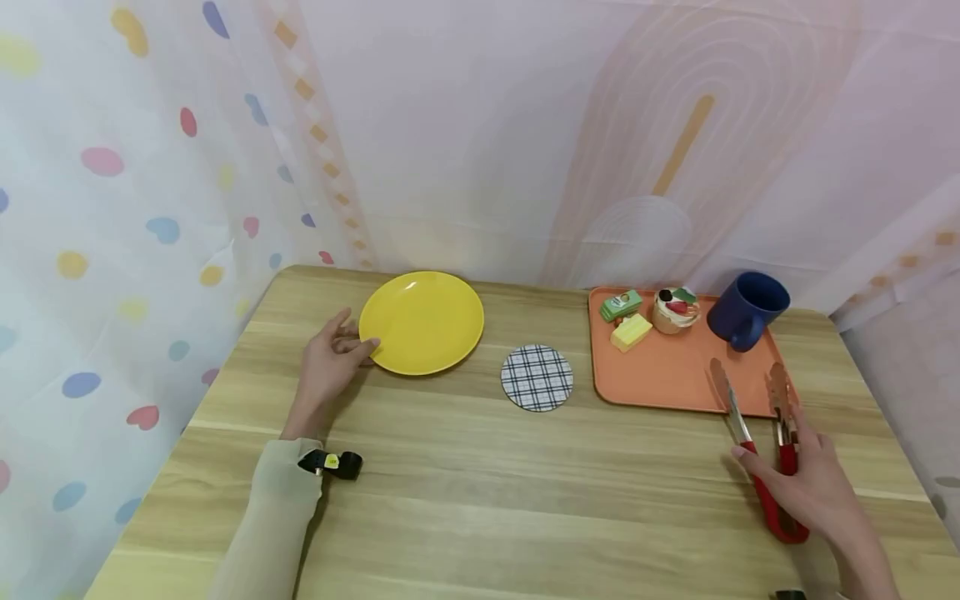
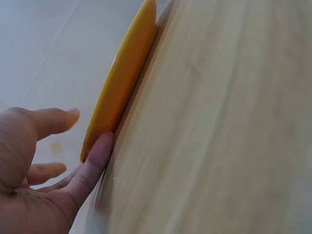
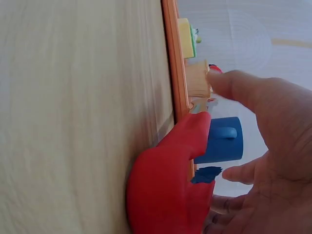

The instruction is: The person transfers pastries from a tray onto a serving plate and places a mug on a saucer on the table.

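Observation:
A yellow plate lies at the back left of the wooden table. My left hand is at its left rim, fingers loosely spread. In the left wrist view one fingertip is low against the rim and the other fingers stand off it. Red-handled tongs lie spread at the right, their tips over the front edge of an orange tray. My right hand reaches over the handles, thumb on the left side. In the right wrist view its fingers are extended beside the red handle, not closed round it.
On the tray stand a blue mug, a fruit-topped cupcake, a yellow block and a green block. A checked round coaster lies between plate and tray. Patterned curtains hang behind the table.

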Action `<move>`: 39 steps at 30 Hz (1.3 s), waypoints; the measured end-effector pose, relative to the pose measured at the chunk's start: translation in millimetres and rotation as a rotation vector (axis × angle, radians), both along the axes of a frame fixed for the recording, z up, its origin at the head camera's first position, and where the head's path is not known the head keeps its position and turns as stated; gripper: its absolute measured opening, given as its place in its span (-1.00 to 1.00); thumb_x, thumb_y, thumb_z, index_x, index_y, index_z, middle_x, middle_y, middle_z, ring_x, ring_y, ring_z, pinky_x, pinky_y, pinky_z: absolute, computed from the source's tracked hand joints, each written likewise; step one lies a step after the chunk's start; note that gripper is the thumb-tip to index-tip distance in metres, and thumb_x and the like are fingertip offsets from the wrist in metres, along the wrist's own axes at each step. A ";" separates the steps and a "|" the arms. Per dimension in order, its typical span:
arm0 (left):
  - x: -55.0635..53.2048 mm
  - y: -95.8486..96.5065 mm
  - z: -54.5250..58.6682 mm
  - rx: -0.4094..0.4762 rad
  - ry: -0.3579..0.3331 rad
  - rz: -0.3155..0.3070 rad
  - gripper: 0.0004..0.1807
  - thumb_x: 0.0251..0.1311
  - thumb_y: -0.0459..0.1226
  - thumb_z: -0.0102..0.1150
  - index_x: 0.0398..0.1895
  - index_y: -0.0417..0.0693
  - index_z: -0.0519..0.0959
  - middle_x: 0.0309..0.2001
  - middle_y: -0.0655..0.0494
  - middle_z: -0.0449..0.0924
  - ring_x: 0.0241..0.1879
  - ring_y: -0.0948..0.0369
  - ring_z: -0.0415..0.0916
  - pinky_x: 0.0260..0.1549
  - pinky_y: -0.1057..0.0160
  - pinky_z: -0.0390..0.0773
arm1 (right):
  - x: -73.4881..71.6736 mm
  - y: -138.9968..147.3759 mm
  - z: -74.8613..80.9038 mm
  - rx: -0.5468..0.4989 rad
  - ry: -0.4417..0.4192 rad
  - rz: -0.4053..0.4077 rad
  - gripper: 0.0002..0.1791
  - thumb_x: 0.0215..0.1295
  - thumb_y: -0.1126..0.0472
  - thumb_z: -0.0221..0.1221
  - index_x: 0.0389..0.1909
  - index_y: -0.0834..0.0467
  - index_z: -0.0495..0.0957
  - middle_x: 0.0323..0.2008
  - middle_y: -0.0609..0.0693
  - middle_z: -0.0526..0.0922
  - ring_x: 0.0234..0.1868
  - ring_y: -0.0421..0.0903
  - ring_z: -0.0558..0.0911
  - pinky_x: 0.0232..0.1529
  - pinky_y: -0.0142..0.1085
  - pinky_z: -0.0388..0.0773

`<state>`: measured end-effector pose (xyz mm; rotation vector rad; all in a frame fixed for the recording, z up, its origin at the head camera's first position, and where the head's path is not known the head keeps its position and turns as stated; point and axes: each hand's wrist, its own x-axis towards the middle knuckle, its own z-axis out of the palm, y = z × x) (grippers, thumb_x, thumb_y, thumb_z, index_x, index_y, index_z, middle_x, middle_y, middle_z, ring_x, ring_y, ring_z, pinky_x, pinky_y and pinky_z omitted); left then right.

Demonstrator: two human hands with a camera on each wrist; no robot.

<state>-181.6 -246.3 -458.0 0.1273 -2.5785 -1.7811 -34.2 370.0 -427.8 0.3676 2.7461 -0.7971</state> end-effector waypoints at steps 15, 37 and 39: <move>-5.5 -3.0 -14.2 0.046 -0.004 0.004 -0.31 0.33 -0.33 0.33 0.51 -0.19 0.33 0.04 -0.16 0.57 -0.28 0.53 0.62 -0.23 0.50 0.74 | -5.4 -4.3 -4.5 0.032 -0.066 -0.089 0.35 0.33 -0.46 0.10 0.56 0.50 -0.36 0.33 0.73 0.00 0.22 0.63 0.28 0.06 0.42 0.52; -4.2 -19.1 -19.2 0.120 -0.070 -0.038 -0.19 0.35 -0.22 0.34 0.59 -0.10 0.19 -0.08 0.28 0.58 -0.19 0.48 0.64 -0.15 0.47 0.75 | -2.4 -12.4 -1.5 0.075 -0.081 -0.140 0.25 0.26 -0.54 0.10 0.47 0.50 0.09 -0.11 0.38 0.56 -0.16 0.19 0.57 -0.45 -0.31 0.46; -5.0 -16.6 -20.5 0.126 -0.069 -0.051 -0.18 0.35 -0.21 0.34 0.60 -0.09 0.18 -0.06 0.25 0.57 -0.17 0.48 0.64 -0.13 0.45 0.75 | -1.4 -11.1 0.4 0.074 -0.080 -0.134 0.23 0.28 -0.53 0.08 0.51 0.46 0.07 -0.12 0.36 0.55 -0.16 0.19 0.56 -0.45 -0.32 0.44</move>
